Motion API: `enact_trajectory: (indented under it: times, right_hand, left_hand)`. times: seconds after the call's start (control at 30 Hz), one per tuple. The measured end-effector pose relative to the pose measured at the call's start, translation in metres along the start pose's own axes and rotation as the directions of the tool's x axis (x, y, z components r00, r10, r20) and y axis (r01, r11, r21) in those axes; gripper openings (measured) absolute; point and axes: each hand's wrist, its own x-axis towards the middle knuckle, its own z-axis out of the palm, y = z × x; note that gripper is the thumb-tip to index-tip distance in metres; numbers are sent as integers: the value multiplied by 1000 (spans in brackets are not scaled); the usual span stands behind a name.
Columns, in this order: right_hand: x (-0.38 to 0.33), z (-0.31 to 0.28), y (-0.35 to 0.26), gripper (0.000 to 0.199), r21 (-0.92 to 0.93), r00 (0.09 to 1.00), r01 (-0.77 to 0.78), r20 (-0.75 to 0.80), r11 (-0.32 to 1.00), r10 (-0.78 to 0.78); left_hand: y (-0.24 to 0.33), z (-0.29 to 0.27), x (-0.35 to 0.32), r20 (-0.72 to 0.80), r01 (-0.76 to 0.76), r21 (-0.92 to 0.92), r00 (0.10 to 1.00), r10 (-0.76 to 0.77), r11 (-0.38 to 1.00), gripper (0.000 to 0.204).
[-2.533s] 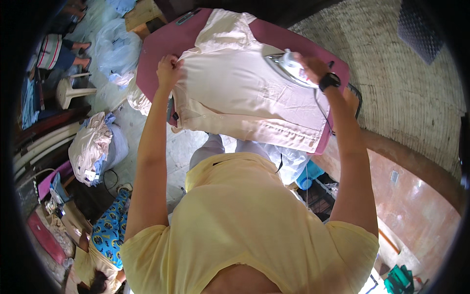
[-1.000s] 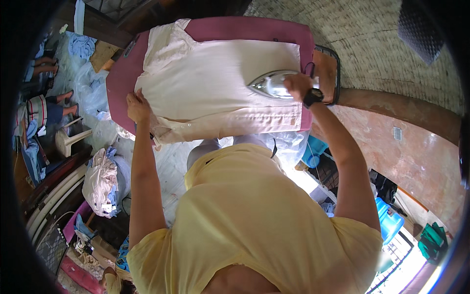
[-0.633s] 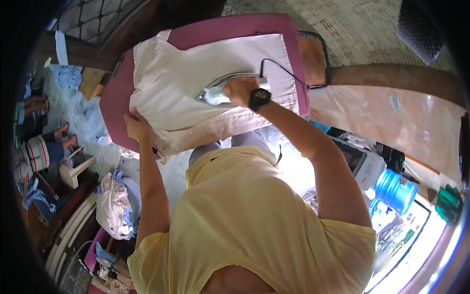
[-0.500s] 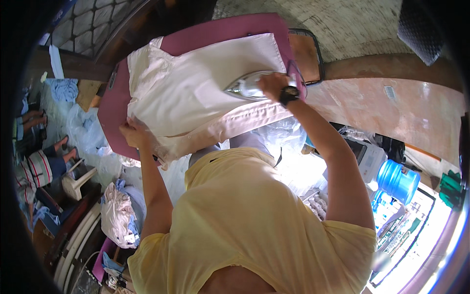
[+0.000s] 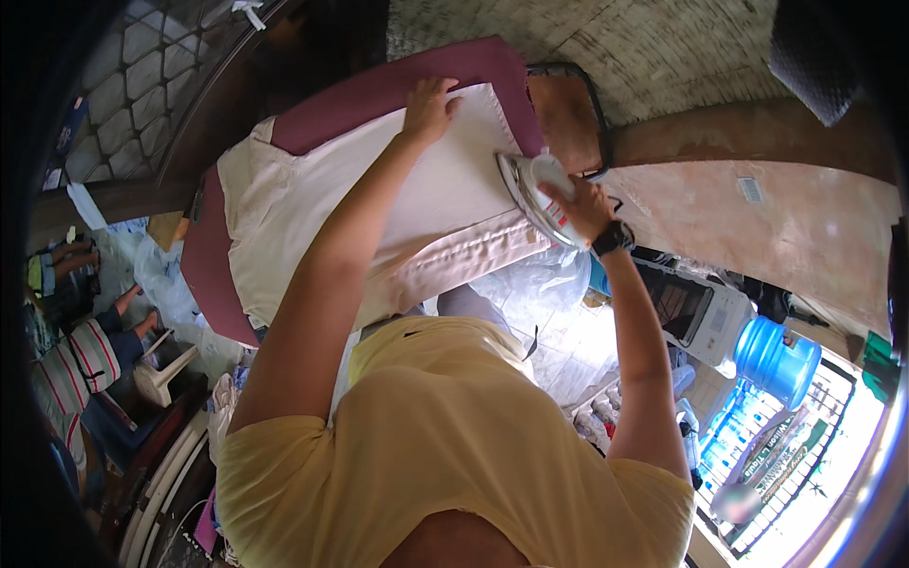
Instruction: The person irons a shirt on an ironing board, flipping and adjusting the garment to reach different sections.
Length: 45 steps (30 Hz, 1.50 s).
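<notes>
A cream-white shirt (image 5: 450, 180) lies spread across a maroon ironing board (image 5: 365, 85), its sleeve and shoulder at the left end and a buttoned strip along the near side. My right hand (image 5: 587, 210) grips the handle of a white clothes iron (image 5: 544, 194) at the right end of the board. The iron is tilted, its metal soleplate edge turned toward the shirt; whether it touches the cloth I cannot tell. My left hand (image 5: 433, 112) reaches across to the shirt's far edge, fingers apart and holding nothing. My left forearm hides part of the shirt.
Beyond the board's right end is a brown panel with a dark rim (image 5: 568, 118). Clear plastic (image 5: 540, 284) hangs at the near right. A blue water jug (image 5: 776, 360) stands farther right. Other people's legs (image 5: 123, 308) and a small stool (image 5: 166, 377) are at the left.
My left hand has moved from the near left side to the shirt's far edge. My right hand has brought the iron rightward and tipped it up. The board has shifted slightly left in view.
</notes>
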Motion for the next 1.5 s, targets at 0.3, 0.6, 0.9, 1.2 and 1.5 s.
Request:
enact_trajectory:
  times: [0.3, 0.6, 0.9, 1.2, 1.5]
  right_hand:
    - [-30, 56, 13, 57, 79, 959, -140, -239, 987, 155]
    - [37, 48, -3, 51, 263, 952, -15, -292, 965, 95]
    - [53, 19, -7, 63, 262, 982, -121, -110, 958, 154]
    - [-31, 0, 28, 50, 422, 992, -100, -27, 901, 123]
    - [-33, 51, 23, 52, 281, 960, -181, -159, 943, 231]
  left_hand:
    - [23, 53, 48, 90, 48, 41, 995, -52, 998, 18]
    - [15, 55, 52, -60, 10, -39, 998, -12, 999, 12]
    - [11, 57, 56, -26, 51, -77, 998, -53, 996, 15]
    - [9, 54, 55, 83, 97, -49, 992, -93, 994, 16]
    - [9, 44, 64, 124, 31, -34, 992, -27, 999, 13]
